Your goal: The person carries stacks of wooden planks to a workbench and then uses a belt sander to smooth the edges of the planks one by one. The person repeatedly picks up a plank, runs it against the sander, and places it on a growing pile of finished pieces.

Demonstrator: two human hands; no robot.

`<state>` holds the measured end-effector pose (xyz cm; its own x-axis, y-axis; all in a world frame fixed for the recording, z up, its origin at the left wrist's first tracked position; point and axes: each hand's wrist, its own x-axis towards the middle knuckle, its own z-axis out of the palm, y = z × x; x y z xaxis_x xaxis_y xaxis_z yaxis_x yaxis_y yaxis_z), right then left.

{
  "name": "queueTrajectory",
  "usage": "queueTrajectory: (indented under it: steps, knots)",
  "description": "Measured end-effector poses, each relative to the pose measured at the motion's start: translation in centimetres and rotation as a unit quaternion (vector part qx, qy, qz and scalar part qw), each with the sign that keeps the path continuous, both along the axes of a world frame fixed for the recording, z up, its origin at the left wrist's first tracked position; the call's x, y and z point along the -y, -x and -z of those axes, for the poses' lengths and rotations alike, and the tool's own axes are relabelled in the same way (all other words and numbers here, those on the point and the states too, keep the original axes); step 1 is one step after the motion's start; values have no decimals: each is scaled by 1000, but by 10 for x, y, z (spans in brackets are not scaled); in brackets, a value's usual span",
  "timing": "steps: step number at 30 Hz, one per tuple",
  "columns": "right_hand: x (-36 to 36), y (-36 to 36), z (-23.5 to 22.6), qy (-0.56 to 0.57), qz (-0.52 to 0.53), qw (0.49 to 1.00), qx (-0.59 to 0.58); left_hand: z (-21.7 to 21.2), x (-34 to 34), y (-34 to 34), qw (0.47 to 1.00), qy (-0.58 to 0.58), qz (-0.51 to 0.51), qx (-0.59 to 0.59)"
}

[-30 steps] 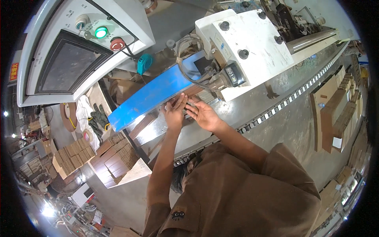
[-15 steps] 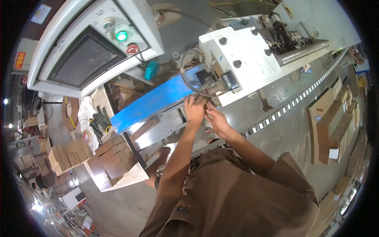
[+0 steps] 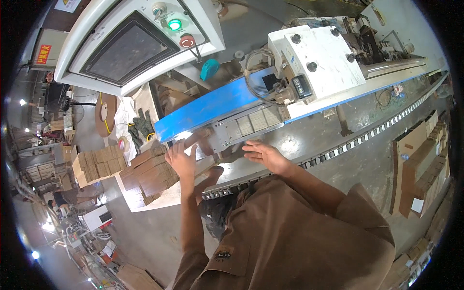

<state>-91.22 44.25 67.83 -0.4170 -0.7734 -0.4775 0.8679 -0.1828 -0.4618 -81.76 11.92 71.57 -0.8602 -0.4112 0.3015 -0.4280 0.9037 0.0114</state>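
My left hand (image 3: 181, 160) is over the near end of the blue machine, beside a stack of brown cardboard pieces (image 3: 153, 175). Its thumb stands apart from the fingers and I see nothing held, though the fingertips are partly hard to make out. My right hand (image 3: 266, 155) hovers in front of the machine's metal guide plate (image 3: 227, 137), fingers stretched out and holding nothing. Pale grey-brown blocks (image 3: 253, 121) sit in a row in the channel between the plate and the blue beam (image 3: 208, 108). A brown strip (image 3: 198, 137) lies at the channel's left end.
A control box (image 3: 130, 46) with a dark screen, a lit green button and a red stop knob stands at upper left. Dark gloves (image 3: 141, 125) and a tape roll (image 3: 124, 144) lie left. A roller track (image 3: 333, 156) curves rightward past flat cardboard (image 3: 420, 162).
Both hands have left the channel by the white housing. My left hand has moved left to the cardboard stack; my right hand has drawn back with fingers extended. The view has shifted.
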Motion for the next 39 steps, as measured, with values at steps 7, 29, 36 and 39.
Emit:
queueTrajectory:
  steps: [7, 29, 36, 39]
  knots:
    - [16, 24, -4, 30, -11, 999, 30, 6, 25, -1, 994, -1, 87, 63]
    - [48, 63, 52, -83, 200, 965, 148, 90, -123, 114, 965, -101, 240, -44]
    - [63, 54, 28, -40, 232, 956, 177, 105, -106, 99, 970, -83, 230, 14]
    - [64, 51, 33, -48, 250, 947, 195, 100, -105, 101, 965, -106, 239, 20]
